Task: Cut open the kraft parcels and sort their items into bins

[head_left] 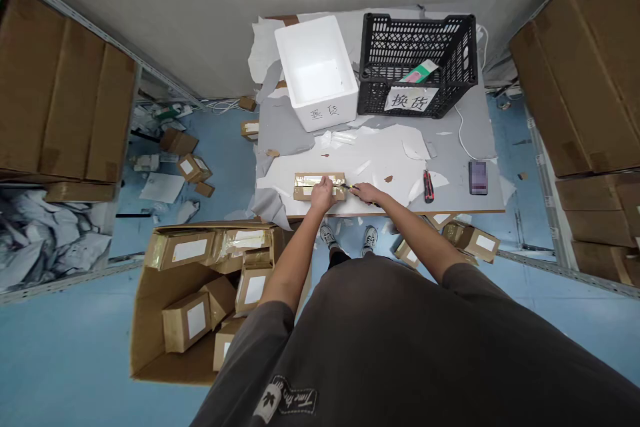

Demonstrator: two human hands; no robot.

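Observation:
A small brown carton [303, 187] with shiny tape along its top lies near the front edge of the table. On top of its middle rests my left hand [322, 194], fingers bent and pressed together; whether anything is between them is too small to tell. My right hand [367, 193] is closed around a slim yellow-and-black cutter [379, 205], whose tip reaches the carton's right end. Further right on the table lies a red-and-black utility knife [429, 187], touched by neither hand.
A white foam box [330, 110] and a black crate [417, 107] stand at the table's back. A phone [479, 178] lies at the right. Below left, a large open carton [145, 320] holds several small boxes. Paper scraps litter the table [450, 140].

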